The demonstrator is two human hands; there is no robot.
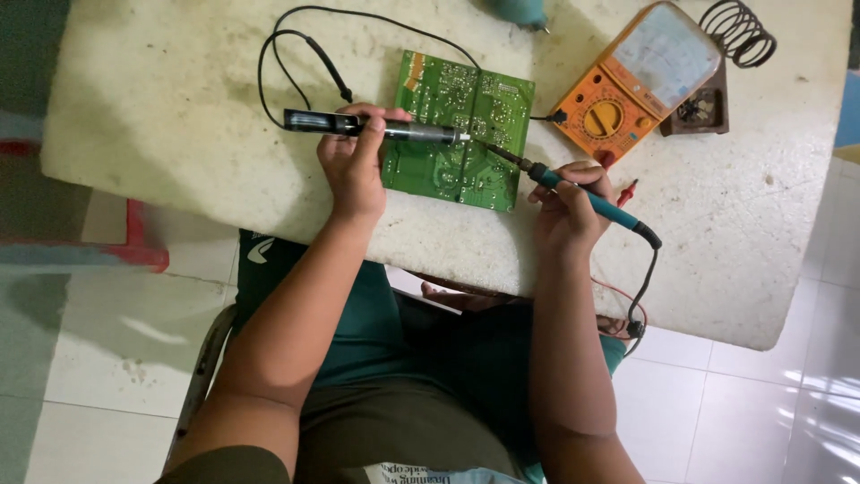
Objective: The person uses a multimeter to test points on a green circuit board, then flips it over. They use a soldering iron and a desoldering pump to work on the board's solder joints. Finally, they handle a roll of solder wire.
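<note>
Green circuit board (461, 134) partly hidden by left hand (354, 166).

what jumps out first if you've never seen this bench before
The bright green circuit board at the middle of the pale worktable draws the eye, with both hands meeting over it. The left hand holds a dark desoldering pump across it; the right hand angles a teal-handled soldering iron onto it. An orange multimeter sits at the upper right.

Worn white table (179, 108), pale tiled floor (107, 350), red stool (134, 242) at left
</note>
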